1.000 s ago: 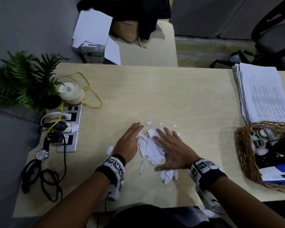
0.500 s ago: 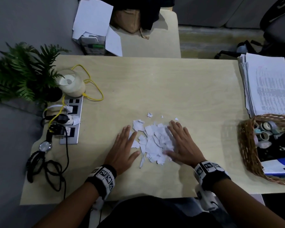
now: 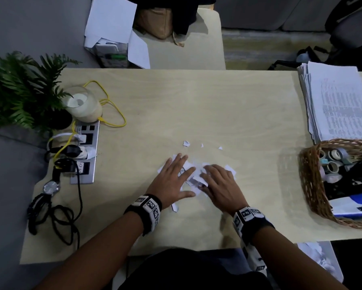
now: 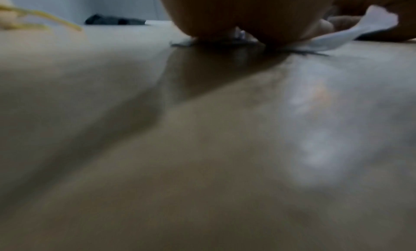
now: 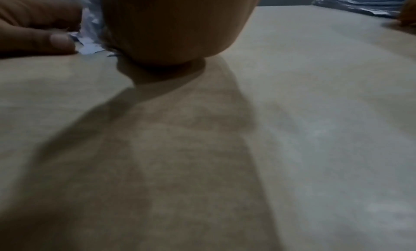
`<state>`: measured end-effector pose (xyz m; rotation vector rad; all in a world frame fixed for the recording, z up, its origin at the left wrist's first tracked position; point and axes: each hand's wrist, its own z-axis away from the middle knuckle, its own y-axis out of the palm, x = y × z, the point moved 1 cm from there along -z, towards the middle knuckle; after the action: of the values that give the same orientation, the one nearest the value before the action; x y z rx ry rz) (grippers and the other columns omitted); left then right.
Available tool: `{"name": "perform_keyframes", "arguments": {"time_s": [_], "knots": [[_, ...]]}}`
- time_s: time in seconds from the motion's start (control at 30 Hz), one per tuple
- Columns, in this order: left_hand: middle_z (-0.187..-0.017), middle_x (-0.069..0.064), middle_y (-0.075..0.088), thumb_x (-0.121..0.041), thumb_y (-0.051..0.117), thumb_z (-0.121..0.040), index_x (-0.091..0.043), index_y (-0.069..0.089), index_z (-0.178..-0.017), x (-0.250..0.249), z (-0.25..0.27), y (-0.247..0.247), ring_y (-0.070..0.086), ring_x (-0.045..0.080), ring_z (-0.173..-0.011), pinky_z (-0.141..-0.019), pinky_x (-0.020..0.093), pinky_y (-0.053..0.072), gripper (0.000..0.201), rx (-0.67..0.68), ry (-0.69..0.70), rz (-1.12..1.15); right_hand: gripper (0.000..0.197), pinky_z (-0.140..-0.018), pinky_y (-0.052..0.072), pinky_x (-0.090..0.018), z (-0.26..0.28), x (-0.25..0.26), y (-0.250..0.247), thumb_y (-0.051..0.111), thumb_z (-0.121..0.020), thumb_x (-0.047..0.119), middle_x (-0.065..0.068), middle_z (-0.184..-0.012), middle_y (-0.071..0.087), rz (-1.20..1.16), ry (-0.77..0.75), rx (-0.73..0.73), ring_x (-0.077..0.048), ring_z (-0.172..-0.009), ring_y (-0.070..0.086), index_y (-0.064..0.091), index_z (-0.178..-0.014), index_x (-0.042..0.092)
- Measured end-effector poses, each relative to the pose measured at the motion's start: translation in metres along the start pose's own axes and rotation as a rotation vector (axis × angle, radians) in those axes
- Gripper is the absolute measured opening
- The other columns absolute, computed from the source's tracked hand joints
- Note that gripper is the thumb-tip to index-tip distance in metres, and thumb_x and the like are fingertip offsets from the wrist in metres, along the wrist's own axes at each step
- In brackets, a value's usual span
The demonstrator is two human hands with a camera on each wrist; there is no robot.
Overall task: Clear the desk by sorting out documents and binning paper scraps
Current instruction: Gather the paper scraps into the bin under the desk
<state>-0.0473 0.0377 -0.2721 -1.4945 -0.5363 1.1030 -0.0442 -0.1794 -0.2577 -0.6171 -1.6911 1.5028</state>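
Pressing torn paper scraps (image 3: 193, 176) between my flat left hand (image 3: 171, 181) and right hand (image 3: 220, 185), fingers straight, gripping nothing | pile: desk (image 3: 197, 101) 6 o'clock | document stack (image 3: 339, 101): 3 o'clock

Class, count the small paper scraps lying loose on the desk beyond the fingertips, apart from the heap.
3: one beyond the left hand, one tiny in the middle, one further right. Others may hide under the hands.

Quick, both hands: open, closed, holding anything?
Left hand: open, fingers flat on the paper scraps.
Right hand: open, pressing the same scraps, gripping nothing.
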Motion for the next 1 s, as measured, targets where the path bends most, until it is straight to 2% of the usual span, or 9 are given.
{"name": "perform_keyframes", "arguments": {"time_s": [0.13, 0.27, 0.4, 0.47, 0.53, 0.6, 0.73, 0.9, 1.0], "knots": [[-0.132, 0.01, 0.052, -0.02, 0.063, -0.085, -0.017, 0.06, -0.1, -0.002, -0.008, 0.0, 0.051, 0.028, -0.121, -0.089, 0.039, 0.048, 0.015, -0.225, -0.05, 0.099, 0.015, -0.059, 0.043, -0.04, 0.002, 0.0, 0.002, 0.05, -0.094, 0.019, -0.012, -0.096, 0.058, 0.014, -0.017, -0.072, -0.034, -0.073, 0.053, 0.057, -0.091, 0.006], [-0.108, 0.007, 0.055, 0.004, 0.056, -0.072, -0.018, 0.045, -0.089, 0.003, -0.023, -0.01, 0.052, 0.028, -0.091, -0.072, 0.034, 0.038, 0.03, -0.225, -0.095, 0.078, 0.015, -0.033, 0.036, -0.031, -0.008, -0.002, -0.013, 0.04, -0.091, 0.022, -0.011, -0.078, 0.057, -0.087, 0.133, -0.029, -0.032, -0.051, 0.055, 0.047, -0.094, 0.009], [-0.091, 0.006, 0.05, 0.014, 0.05, -0.069, -0.013, 0.051, -0.095, 0.002, -0.039, -0.022, 0.04, 0.023, -0.079, -0.067, 0.039, 0.045, 0.037, -0.218, -0.195, 0.184, 0.043, -0.049, 0.035, -0.032, -0.02, -0.005, -0.032, 0.039, -0.093, 0.023, -0.017, -0.101, 0.069, -0.271, 0.398, -0.063, -0.042, -0.063, 0.061, 0.052, -0.131, 0.009], [-0.096, 0.006, 0.05, 0.013, 0.043, -0.076, -0.01, 0.055, -0.099, 0.001, -0.043, -0.031, 0.042, 0.022, -0.078, -0.069, 0.034, 0.043, 0.034, -0.244, -0.322, 0.329, 0.043, -0.058, 0.038, -0.034, -0.021, -0.009, -0.037, 0.044, -0.096, 0.016, -0.014, -0.125, 0.063, -0.365, 0.501, -0.08, -0.046, -0.078, 0.061, 0.047, -0.138, 0.014], [-0.096, 0.006, 0.053, 0.005, 0.04, -0.085, -0.01, 0.055, -0.095, 0.0, -0.044, -0.039, 0.049, 0.029, -0.074, -0.067, 0.036, 0.043, 0.022, -0.29, -0.419, 0.425, 0.038, -0.058, 0.04, -0.035, -0.022, -0.009, -0.044, 0.033, -0.098, 0.021, -0.01, -0.129, 0.055, -0.385, 0.527, -0.132, -0.043, -0.076, 0.059, 0.05, -0.131, 0.014], [-0.084, 0.006, 0.056, -0.018, 0.039, -0.092, -0.012, 0.051, -0.082, 0.0, -0.044, -0.045, 0.053, 0.035, -0.071, -0.062, 0.038, 0.046, 0.016, -0.324, -0.411, 0.429, 0.039, -0.052, 0.032, -0.032, -0.024, -0.012, -0.049, 0.026, -0.091, 0.022, -0.012, -0.115, 0.051, -0.349, 0.495, -0.172, -0.041, -0.06, 0.051, 0.055, -0.112, 0.006], [-0.051, -0.002, 0.039, -0.052, 0.038, -0.09, -0.016, 0.035, -0.057, 0.001, -0.041, -0.052, 0.047, 0.033, -0.056, -0.053, 0.031, 0.035, 0.049, -0.242, -0.405, 0.317, 0.031, -0.045, 0.031, -0.032, -0.019, -0.018, -0.049, 0.031, -0.079, 0.026, -0.002, -0.072, 0.045, -0.348, 0.507, -0.213, -0.031, -0.048, 0.041, 0.048, -0.064, 0.006], [-0.061, 0.005, 0.052, -0.048, 0.034, -0.094, -0.01, 0.048, -0.052, -0.001, -0.039, -0.046, 0.052, 0.033, -0.055, -0.055, 0.034, 0.044, 0.059, -0.219, -0.405, 0.261, 0.064, -0.047, 0.025, -0.032, -0.015, -0.022, -0.055, 0.043, -0.093, 0.058, 0.0, -0.047, 0.034, -0.287, 0.784, -0.096, -0.022, -0.046, 0.035, 0.028, -0.05, 0.013], [-0.064, 0.004, 0.05, -0.037, 0.035, -0.093, -0.006, 0.05, -0.055, -0.002, -0.04, -0.046, 0.046, 0.031, -0.047, -0.048, 0.039, 0.046, 0.052, -0.291, -0.372, 0.278, 0.057, -0.049, 0.027, -0.033, -0.01, -0.027, -0.046, 0.044, -0.096, 0.042, -0.001, -0.047, 0.033, -0.421, 0.787, -0.162, -0.022, -0.047, 0.034, 0.03, -0.05, 0.011]]}}
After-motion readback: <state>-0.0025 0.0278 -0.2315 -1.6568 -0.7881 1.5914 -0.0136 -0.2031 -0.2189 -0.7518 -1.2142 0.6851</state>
